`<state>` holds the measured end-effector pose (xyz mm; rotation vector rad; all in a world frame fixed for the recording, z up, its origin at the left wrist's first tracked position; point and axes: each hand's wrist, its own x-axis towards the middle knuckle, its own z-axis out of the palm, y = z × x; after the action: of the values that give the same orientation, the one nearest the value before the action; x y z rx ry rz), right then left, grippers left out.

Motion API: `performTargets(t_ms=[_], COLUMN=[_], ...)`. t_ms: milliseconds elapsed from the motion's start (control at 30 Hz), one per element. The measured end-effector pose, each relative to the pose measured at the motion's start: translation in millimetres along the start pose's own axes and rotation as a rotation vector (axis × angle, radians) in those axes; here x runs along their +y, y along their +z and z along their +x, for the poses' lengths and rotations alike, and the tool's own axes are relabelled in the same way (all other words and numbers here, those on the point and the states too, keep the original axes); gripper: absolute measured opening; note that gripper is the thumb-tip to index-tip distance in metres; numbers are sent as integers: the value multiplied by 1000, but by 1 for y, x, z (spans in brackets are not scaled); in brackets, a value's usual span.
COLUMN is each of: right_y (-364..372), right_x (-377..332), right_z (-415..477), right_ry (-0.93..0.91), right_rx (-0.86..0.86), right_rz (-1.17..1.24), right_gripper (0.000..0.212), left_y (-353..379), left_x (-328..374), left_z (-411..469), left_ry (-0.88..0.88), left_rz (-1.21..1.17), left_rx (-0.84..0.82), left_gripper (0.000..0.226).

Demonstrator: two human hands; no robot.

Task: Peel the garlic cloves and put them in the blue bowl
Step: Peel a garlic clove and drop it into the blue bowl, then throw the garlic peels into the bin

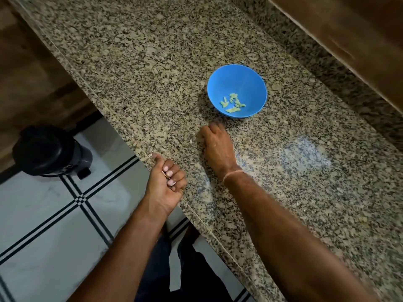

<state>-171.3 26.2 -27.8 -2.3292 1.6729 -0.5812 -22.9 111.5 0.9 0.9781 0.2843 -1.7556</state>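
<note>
The blue bowl (pixel 239 79) stood upright on the speckled granite counter (pixel 141 62), over toward the far right, round and smooth with its mouth facing up. In its bottom lay a small cluster of peeled garlic cloves (pixel 233 102) (pale, looking greenish against the blue), slim curved pieces lying close together, nearer the bowl's near wall.

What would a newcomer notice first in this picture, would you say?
The blue bowl stands out on the speckled granite counter, with pale cloves at its bottom. The right hand rests on the counter just short of it; the left hand is curled at the counter's edge.
</note>
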Motion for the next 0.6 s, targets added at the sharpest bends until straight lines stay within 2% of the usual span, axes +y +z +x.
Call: performTargets(t_ms=[167, 233, 267, 333, 400, 500, 600], right_y=[-17, -18, -19, -27, -38, -35, -14], right_x=[-19, -37, -46, -64, -84, -112, -141], right_z=[-97, -118, -119, -109, -96, -76, -53], right_ry=[70, 147, 259, 620, 836, 908, 899], right_rx=[-54, -123, -137, -153, -143, -182, -193], right_rz=[-3, 50, 171, 657, 1092, 1359, 1493], right_gripper=[23, 16, 16, 20, 18, 26, 39], left_y=[1, 2, 2, 0, -4, -17, -38], left_x=[-2, -3, -2, 2, 12, 35, 67], left_z=[0, -2, -4, -8, -12, -21, -30], left_ry=[-22, -37, -45, -52, -49, -30, -3], left_rz=[23, 26, 26, 17, 5, -22, -78], left_rx=[-11, -24, -35, -53, -52, -56, -65], left_gripper=[68, 67, 68, 69, 71, 71, 72])
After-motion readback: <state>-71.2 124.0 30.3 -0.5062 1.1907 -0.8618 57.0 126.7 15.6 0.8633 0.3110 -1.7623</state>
